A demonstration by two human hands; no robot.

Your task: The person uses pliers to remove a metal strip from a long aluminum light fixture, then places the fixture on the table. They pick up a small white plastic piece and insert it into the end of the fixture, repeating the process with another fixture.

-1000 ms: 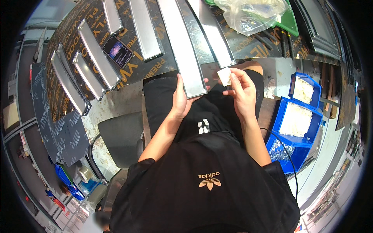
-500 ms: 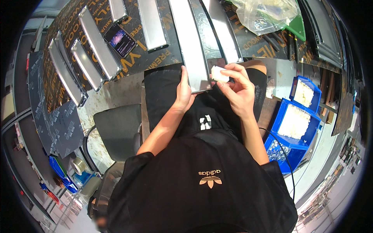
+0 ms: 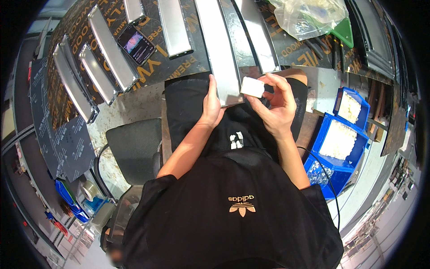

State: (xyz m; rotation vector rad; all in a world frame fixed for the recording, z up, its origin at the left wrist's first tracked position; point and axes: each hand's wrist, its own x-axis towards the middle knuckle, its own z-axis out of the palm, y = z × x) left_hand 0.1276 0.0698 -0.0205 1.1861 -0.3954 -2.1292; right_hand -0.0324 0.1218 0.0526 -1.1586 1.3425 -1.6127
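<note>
My left hand (image 3: 212, 107) grips the near end of a long silver metal profile (image 3: 222, 62), its fingers passing under the end and the thumb along the left side. The profile runs away from me over the table edge. Just right of that end, my right hand (image 3: 278, 107) pinches a small white block (image 3: 252, 87) between thumb and fingertips. A broad flat side of the block shows. Whether it touches the profile, I cannot tell. Several small white pieces (image 3: 236, 140) lie on my dark clothing below the hands.
More metal profiles (image 3: 175, 31) lie on the printed dark board table (image 3: 190, 67), with a phone (image 3: 137, 45) among them. At the far right is a clear plastic bag (image 3: 309, 20) by a green object. Blue bins (image 3: 361, 148) with white pieces and small metal parts stand right. A chair (image 3: 134, 148) is left.
The white block has turned in my right fingers, so more of its broad side shows. My right fingers have opened out slightly around it; my left hand keeps its hold on the profile.
</note>
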